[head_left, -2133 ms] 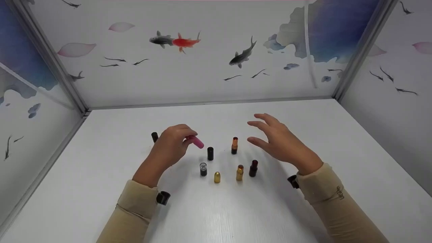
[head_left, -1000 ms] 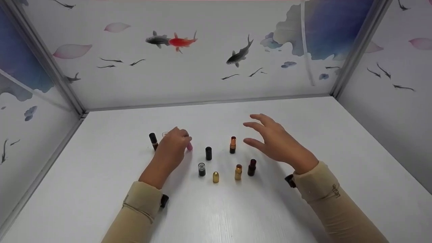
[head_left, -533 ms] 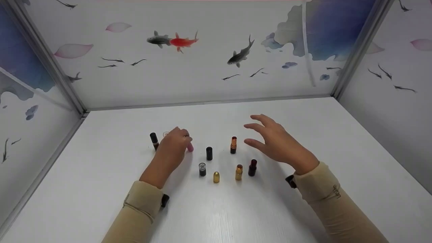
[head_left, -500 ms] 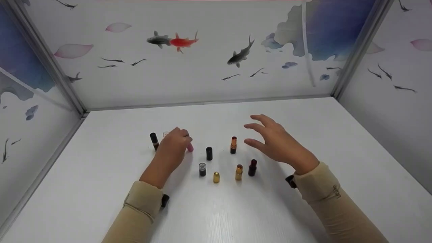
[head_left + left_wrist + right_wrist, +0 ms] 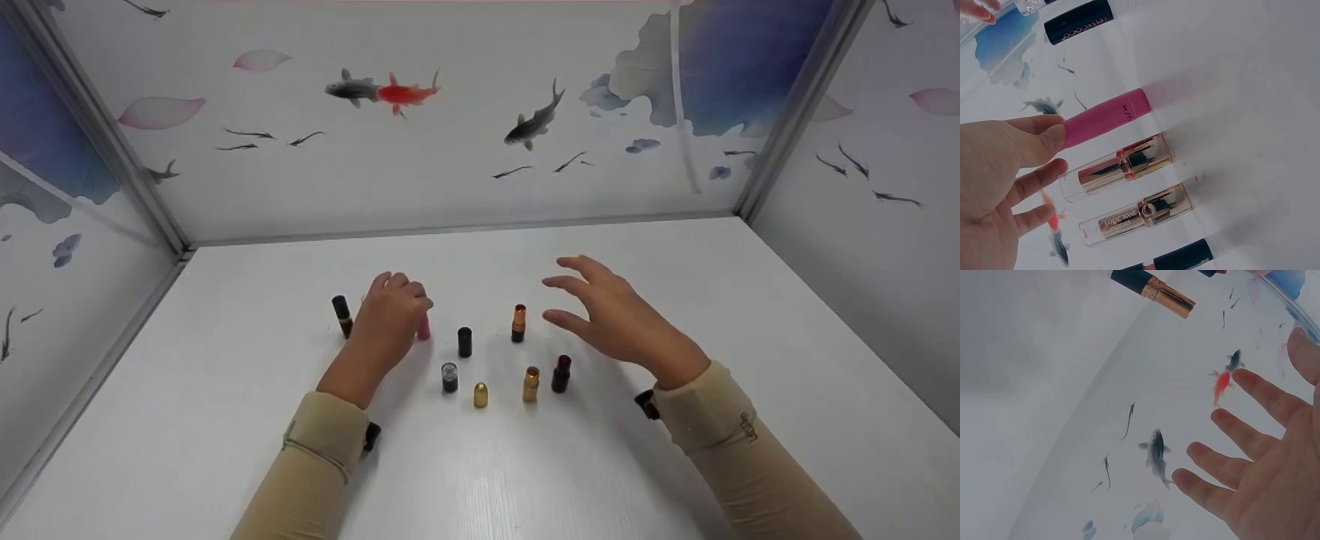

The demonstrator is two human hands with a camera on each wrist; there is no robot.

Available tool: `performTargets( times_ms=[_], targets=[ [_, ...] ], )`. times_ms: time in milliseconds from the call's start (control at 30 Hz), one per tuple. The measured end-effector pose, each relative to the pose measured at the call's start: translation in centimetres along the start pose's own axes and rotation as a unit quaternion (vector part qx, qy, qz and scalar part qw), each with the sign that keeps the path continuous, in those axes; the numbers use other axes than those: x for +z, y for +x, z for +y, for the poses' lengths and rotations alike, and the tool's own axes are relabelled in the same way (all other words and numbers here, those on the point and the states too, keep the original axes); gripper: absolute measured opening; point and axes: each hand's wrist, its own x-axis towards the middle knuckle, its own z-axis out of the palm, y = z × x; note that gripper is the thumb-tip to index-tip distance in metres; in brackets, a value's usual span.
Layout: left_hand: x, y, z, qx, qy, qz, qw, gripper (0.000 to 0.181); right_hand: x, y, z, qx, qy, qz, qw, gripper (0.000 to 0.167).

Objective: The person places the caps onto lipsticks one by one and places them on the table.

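Note:
My left hand (image 5: 386, 322) pinches the top of a pink lipstick tube (image 5: 1106, 115) between thumb and index finger, and the tube stands upright on the table. Its other fingers are spread beside two clear-cased lipsticks, one reddish (image 5: 1123, 166) and one gold (image 5: 1140, 214); the hand mostly hides these in the head view. A black tube (image 5: 342, 315) stands farther left. My right hand (image 5: 619, 319) hovers with fingers apart, touching nothing. Nearest to it is an uncapped lipstick with a shiny copper-gold upper part and black base (image 5: 518, 324).
On the white table (image 5: 480, 480) stand a black cap (image 5: 465, 342), a clear-topped black piece (image 5: 449, 378), a gold bullet-shaped cap (image 5: 481, 394), a gold lipstick base (image 5: 531, 385) and a dark red-black lipstick (image 5: 561, 373). Printed panels (image 5: 465, 187) enclose the back and sides.
My left hand has brought the pink lipstick tube left and down, from tilted in the air to upright on the table. Its fingers have just lifted slightly. The right hand stays nearly still.

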Motion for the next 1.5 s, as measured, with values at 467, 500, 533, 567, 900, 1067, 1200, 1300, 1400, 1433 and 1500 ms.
performTargets(
  times_ms=[467, 500, 533, 567, 900, 1067, 1200, 1300, 1400, 1433, 1500],
  targets=[
    [-3.3, 0.2, 1.3, -0.012, -0.036, 0.004, 0.9993, 0.019, -0.1, -0.2, 0.2, 0.005, 0.004, -0.001, 1.0, 0.055],
    [-3.9, 0.1, 1.8, -0.017, -0.052, -0.019, 0.9983, 0.02, -0.1, -0.2, 0.3, 0.004, 0.004, -0.001, 1.0, 0.055],
    [-4.6, 0.1, 2.2, -0.02, -0.07, -0.047, 0.9963, 0.021, -0.1, -0.2, 0.3, 0.005, 0.003, -0.001, 1.0, 0.055],
    [-5.1, 0.0, 2.6, -0.023, -0.087, -0.08, 0.9927, 0.023, -0.1, -0.1, 0.3, 0.005, 0.002, -0.001, 1.0, 0.055],
    [-5.4, -0.6, 4.6, -0.032, -0.14, -0.268, 0.9525, 0.032, 0.0, 0.0, 0.3, 0.01, 0.001, -0.007, 0.9999, 0.054],
    [-4.7, -0.6, 4.6, -0.03, -0.148, -0.269, 0.9512, 0.029, -0.1, 0.0, 0.2, 0.007, 0.003, -0.009, 0.9999, 0.054],
    [-4.3, -0.6, 4.9, -0.02, -0.143, -0.268, 0.9526, 0.023, -0.3, 0.0, 0.0, 0.003, 0.005, -0.008, 1.0, 0.054],
    [-4.0, -0.6, 5.1, -0.015, -0.123, -0.262, 0.957, 0.02, -0.2, 0.0, -0.1, 0.003, 0.007, -0.013, 0.9999, 0.053],
    [-3.8, -0.6, 5.3, -0.008, -0.105, -0.255, 0.9611, 0.019, -0.1, -0.1, 0.1, 0.006, 0.013, -0.02, 0.9997, 0.052],
    [-3.8, -0.6, 5.4, -0.005, -0.101, -0.255, 0.9617, 0.019, -0.1, -0.1, 0.1, 0.008, 0.017, -0.025, 0.9995, 0.052],
    [-3.8, -0.5, 5.5, -0.003, -0.096, -0.255, 0.9622, 0.018, 0.0, -0.2, 0.4, 0.015, 0.031, -0.042, 0.9985, 0.053]
  ],
)
